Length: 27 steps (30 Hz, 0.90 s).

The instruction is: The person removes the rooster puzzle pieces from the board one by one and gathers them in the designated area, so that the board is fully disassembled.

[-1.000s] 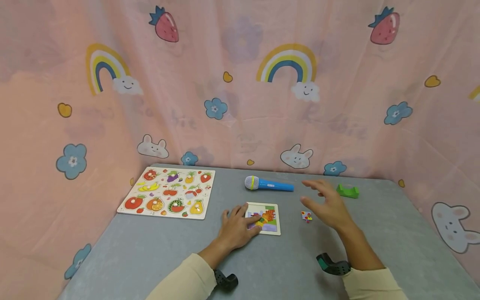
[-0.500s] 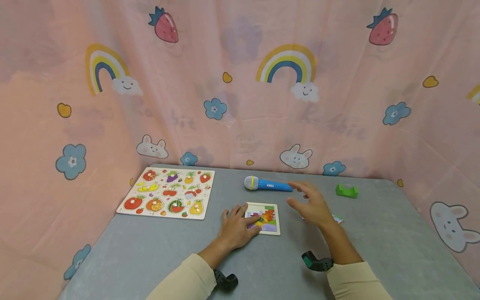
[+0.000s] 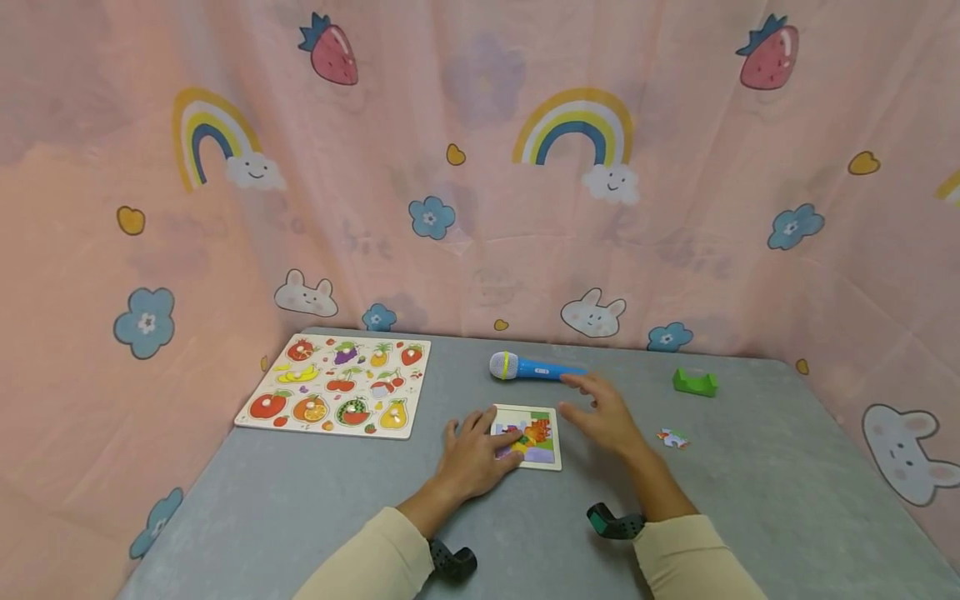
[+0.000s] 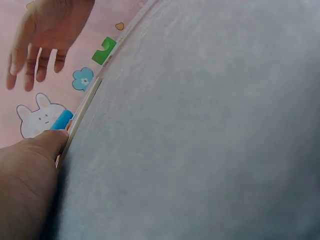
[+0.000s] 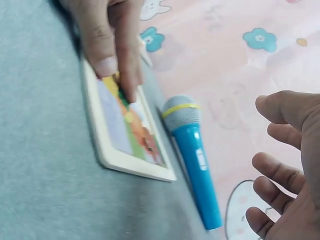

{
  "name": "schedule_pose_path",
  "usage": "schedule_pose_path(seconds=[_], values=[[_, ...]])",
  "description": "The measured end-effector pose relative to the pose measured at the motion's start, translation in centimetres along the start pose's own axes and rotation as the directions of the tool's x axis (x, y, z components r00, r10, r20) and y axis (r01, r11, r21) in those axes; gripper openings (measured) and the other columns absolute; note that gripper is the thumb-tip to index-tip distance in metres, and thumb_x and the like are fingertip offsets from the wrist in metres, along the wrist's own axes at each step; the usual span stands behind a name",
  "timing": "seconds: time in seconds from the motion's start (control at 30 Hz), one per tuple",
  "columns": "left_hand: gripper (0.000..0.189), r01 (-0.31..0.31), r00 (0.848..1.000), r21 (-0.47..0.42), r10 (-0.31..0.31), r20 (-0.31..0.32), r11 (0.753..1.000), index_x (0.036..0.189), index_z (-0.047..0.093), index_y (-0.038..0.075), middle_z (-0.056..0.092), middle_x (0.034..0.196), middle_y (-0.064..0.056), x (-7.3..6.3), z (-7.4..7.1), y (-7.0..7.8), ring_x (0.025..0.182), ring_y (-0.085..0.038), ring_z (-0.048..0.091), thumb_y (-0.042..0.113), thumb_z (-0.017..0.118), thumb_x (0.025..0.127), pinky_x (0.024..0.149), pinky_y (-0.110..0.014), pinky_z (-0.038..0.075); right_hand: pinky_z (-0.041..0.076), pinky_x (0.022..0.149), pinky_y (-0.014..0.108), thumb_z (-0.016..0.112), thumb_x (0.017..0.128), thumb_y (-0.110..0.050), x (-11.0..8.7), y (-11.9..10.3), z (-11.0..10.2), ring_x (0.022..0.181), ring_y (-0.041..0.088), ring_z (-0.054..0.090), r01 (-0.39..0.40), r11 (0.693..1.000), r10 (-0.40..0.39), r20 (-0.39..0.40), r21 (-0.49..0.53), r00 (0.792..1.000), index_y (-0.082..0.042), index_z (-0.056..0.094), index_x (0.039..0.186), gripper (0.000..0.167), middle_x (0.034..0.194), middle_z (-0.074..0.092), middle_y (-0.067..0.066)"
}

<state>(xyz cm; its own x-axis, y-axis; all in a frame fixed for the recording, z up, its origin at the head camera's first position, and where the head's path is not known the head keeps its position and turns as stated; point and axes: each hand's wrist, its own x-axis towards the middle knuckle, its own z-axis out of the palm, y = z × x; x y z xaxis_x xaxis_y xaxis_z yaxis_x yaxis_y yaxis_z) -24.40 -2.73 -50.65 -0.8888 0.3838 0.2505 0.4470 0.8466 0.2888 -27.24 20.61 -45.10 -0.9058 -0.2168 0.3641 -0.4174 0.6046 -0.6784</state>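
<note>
A small framed jigsaw puzzle (image 3: 543, 456) with a colourful picture lies flat on the table in the head view. My left hand (image 3: 472, 454) rests on its left side, fingers spread and touching the picture. To the right of the frame, my right hand (image 3: 606, 417) hovers above the table with loosely bent fingers and nothing in them. A loose jigsaw piece or pieces (image 3: 672, 438) lie to the right of that hand; the exact number is unclear. Beyond the hands lies a blue toy microphone (image 5: 195, 165), its end partly hidden by my right hand in the head view.
A fruit peg puzzle board (image 3: 333, 386) lies at the back left of the grey table (image 3: 780, 492). At the back right stands a green notched block (image 3: 695, 382). A pink patterned curtain (image 3: 480, 275) hangs along the table's far edge.
My right hand has moved left toward the framed puzzle, uncovering the loose piece on the right. The piece seen earlier left of it is now out of sight. My left hand has stayed put.
</note>
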Motion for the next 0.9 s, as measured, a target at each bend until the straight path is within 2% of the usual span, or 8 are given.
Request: schedule_pose_path(seconds=[0.2,0.5,0.77,0.9], values=[[0.042,0.002,1.000,0.013,-0.002,0.001,1.000,0.128,0.064,0.036,0.039,0.149,-0.010,0.0,0.0,0.0,0.133,-0.032,0.035,0.055,0.054,0.093,0.100,-0.064,0.020,0.041,0.091,0.057,0.070,0.090,-0.018,0.1,0.6,1.3,0.113,0.035,0.048,-0.087,0.996,0.088,0.039,-0.023,0.995,-0.005,0.059,0.130,0.044,0.122,0.056,0.016],[0.041,0.003,1.000,0.015,-0.003,0.002,1.000,0.128,0.064,0.035,0.039,0.149,-0.010,0.0,0.0,0.1,0.133,-0.032,0.035,0.054,0.054,0.093,0.100,-0.064,0.020,0.039,0.094,0.056,0.067,0.091,-0.021,0.2,1.3,2.7,0.116,0.036,0.047,-0.170,0.985,0.171,0.084,-0.016,0.982,-0.008,0.059,0.130,0.042,0.126,0.053,0.017],[0.041,0.008,1.000,0.013,-0.008,-0.001,1.000,0.128,0.065,0.035,0.039,0.149,-0.010,0.0,0.1,0.1,0.133,-0.032,0.035,0.054,0.055,0.092,0.100,-0.064,0.020,0.041,0.094,0.055,0.069,0.088,-0.012,0.3,2.0,3.7,0.115,0.038,0.051,-0.126,0.992,0.124,0.103,0.016,0.987,-0.002,0.062,0.127,0.040,0.125,0.054,0.020],[0.042,0.011,1.000,0.007,-0.011,0.002,1.000,0.128,0.064,0.035,0.038,0.149,-0.010,0.0,0.1,0.1,0.133,-0.032,0.035,0.054,0.055,0.093,0.101,-0.064,0.019,0.040,0.092,0.055,0.071,0.088,-0.015,0.3,2.1,4.0,0.113,0.037,0.049,-0.124,0.992,0.126,0.110,-0.029,0.986,-0.004,0.064,0.125,0.039,0.123,0.055,0.019]])
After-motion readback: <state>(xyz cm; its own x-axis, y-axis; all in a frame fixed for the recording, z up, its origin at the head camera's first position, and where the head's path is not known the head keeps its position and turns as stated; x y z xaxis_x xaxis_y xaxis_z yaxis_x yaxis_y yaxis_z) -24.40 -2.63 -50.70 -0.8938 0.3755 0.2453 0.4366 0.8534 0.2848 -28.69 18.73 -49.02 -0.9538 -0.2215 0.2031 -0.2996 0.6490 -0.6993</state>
